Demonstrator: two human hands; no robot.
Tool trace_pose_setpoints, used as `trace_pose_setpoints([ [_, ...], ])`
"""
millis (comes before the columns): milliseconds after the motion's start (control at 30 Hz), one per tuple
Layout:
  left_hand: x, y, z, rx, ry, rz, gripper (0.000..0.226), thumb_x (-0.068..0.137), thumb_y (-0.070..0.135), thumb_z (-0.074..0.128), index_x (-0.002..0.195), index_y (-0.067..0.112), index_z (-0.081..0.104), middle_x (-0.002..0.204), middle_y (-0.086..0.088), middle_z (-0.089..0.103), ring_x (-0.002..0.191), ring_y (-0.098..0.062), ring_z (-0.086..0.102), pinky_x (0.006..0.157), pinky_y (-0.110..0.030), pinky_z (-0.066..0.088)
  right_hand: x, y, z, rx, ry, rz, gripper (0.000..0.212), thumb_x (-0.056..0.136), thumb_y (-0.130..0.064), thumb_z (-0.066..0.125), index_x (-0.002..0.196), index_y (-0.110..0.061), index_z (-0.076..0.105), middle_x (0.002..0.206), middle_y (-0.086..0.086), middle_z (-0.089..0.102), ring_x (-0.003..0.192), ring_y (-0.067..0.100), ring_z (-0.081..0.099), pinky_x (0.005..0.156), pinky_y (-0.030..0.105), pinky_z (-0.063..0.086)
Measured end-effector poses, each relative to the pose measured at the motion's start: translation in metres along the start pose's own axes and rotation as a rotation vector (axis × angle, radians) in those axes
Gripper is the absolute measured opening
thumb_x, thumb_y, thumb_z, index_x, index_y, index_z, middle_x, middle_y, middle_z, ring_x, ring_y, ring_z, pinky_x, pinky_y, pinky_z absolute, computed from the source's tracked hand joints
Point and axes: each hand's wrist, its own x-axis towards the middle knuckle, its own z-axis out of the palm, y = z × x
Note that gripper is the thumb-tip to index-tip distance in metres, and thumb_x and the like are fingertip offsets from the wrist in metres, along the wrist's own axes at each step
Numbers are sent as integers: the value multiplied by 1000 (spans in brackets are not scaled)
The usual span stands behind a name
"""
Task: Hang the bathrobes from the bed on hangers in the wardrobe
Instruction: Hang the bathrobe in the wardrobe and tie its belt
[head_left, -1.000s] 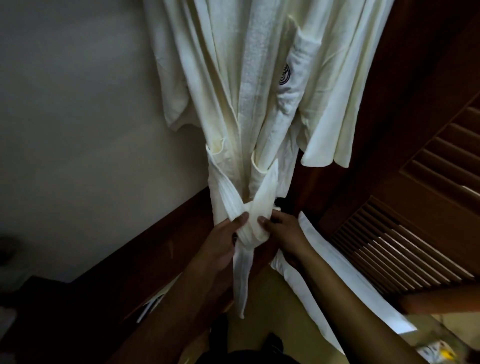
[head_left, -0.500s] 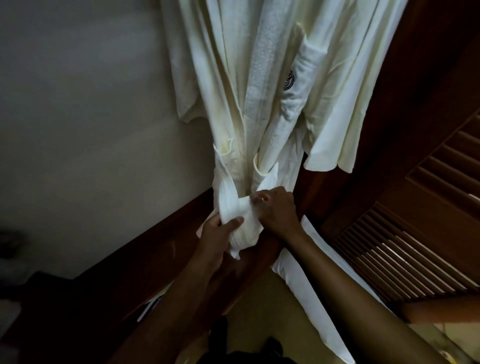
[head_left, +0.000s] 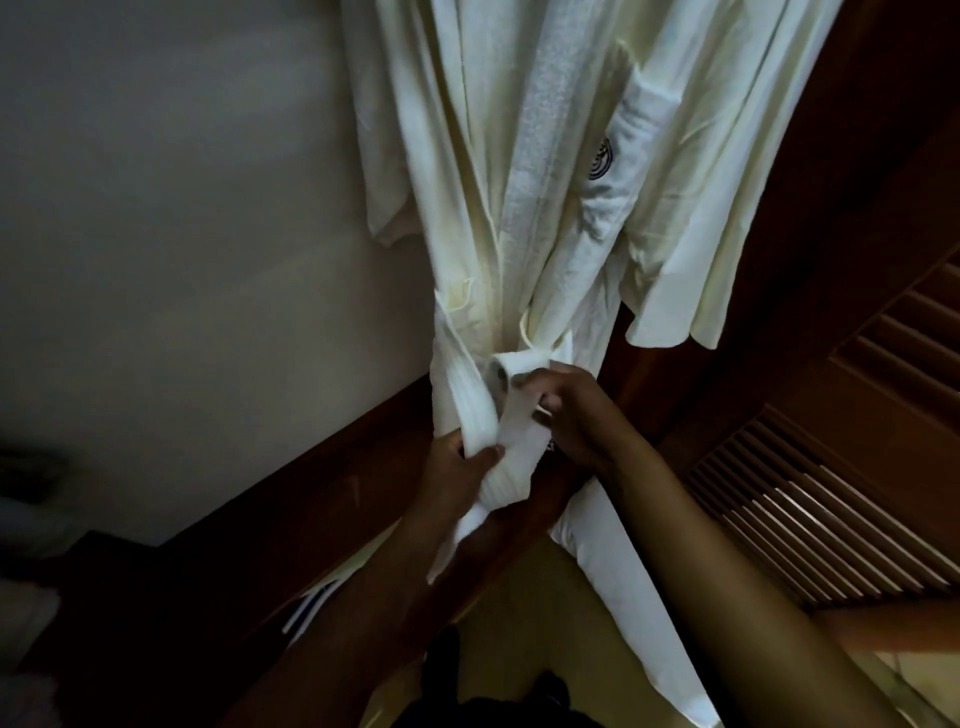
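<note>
A cream bathrobe (head_left: 519, 182) with a dark round emblem hangs in front of me, its top out of frame. Its ribbed white belt (head_left: 467, 405) is gathered at the waist. My left hand (head_left: 457, 478) grips the belt's hanging strand just below the waist. My right hand (head_left: 566, 410) pinches a loop of the belt at the knot, a little higher and to the right. The hanger is not in view.
A pale wall (head_left: 182, 260) fills the left. Dark wooden trim (head_left: 311, 493) runs diagonally below the robe. A louvered wooden wardrobe door (head_left: 831, 467) stands at right. The robe's lower hem (head_left: 623, 597) trails down toward the floor.
My right hand has drawn a loop of the belt across at the waist. My left hand has slid down along the hanging strand. The view has shifted slightly.
</note>
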Motion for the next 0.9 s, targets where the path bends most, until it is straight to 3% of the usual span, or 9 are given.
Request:
trace_pose_setpoints([
  [133, 16, -9, -1, 122, 22, 32, 24, 92, 8, 71, 116, 10, 70, 104, -8, 76, 101, -26, 73, 86, -39, 60, -24, 0, -23, 74, 94, -254, 50, 72, -4, 82, 118, -11, 65, 109, 14, 74, 105, 33, 70, 90, 45, 58],
  [233, 25, -12, -3, 177, 60, 48, 16, 91, 7, 71, 107, 12, 72, 97, -9, 76, 97, -28, 73, 83, -40, 59, -42, 17, -56, 116, 334, -292, 47, 84, 0, 71, 128, -14, 61, 112, 6, 71, 100, 20, 71, 82, 32, 60],
  [367, 31, -13, -2, 153, 51, 40, 26, 91, 7, 71, 117, 10, 74, 103, -8, 77, 99, -23, 73, 86, -40, 59, -43, 65, -93, 156, 608, 47, 30, 97, -14, 62, 127, -12, 61, 120, 18, 67, 106, 28, 67, 100, 48, 53],
  [500, 33, -13, -1, 97, 29, 37, 29, 91, 8, 71, 120, 11, 73, 106, -8, 77, 102, -23, 72, 89, -42, 59, -54, 93, -88, -158, 440, 452, 31, 98, -43, 62, 112, -15, 65, 113, 12, 70, 105, 28, 67, 87, 43, 54],
  [533, 35, -13, -4, 92, 19, 32, 28, 91, 8, 71, 119, 11, 74, 106, -7, 77, 103, -23, 72, 89, -42, 59, -53, 94, -80, -294, 407, 414, 27, 99, -42, 61, 106, -16, 68, 108, 9, 73, 102, 27, 69, 87, 42, 55],
  [600, 36, -11, -5, 93, -14, 33, 23, 92, 10, 72, 113, 18, 76, 107, -6, 77, 103, -21, 72, 89, -41, 60, -49, 91, -65, -653, 440, 104, 18, 100, -38, 59, 98, -23, 69, 98, -3, 71, 99, 22, 68, 88, 39, 54],
  [700, 36, -10, -8, 106, -55, 35, 19, 91, 15, 73, 97, 32, 76, 101, -2, 78, 100, -20, 73, 83, -39, 61, -32, 74, -40, -846, 507, -351, 37, 93, -50, 62, 120, -24, 63, 115, -8, 62, 108, 9, 56, 91, 29, 45],
  [800, 41, -9, -15, 94, -59, 4, 16, 92, 15, 73, 100, 28, 77, 97, -3, 79, 97, -21, 75, 82, -39, 62, -5, 66, -28, -1030, 235, -314, 64, 83, -72, 51, 131, -30, 59, 122, -6, 67, 112, 12, 60, 99, 41, 47],
  [900, 47, -6, -25, 125, -93, -13, 28, 85, 26, 77, 113, 22, 76, 102, -5, 78, 100, -24, 74, 92, -51, 59, 8, 62, -23, -1184, 158, -336, 51, 82, -68, 53, 115, -32, 70, 105, -8, 73, 99, 13, 63, 93, 50, 46],
])
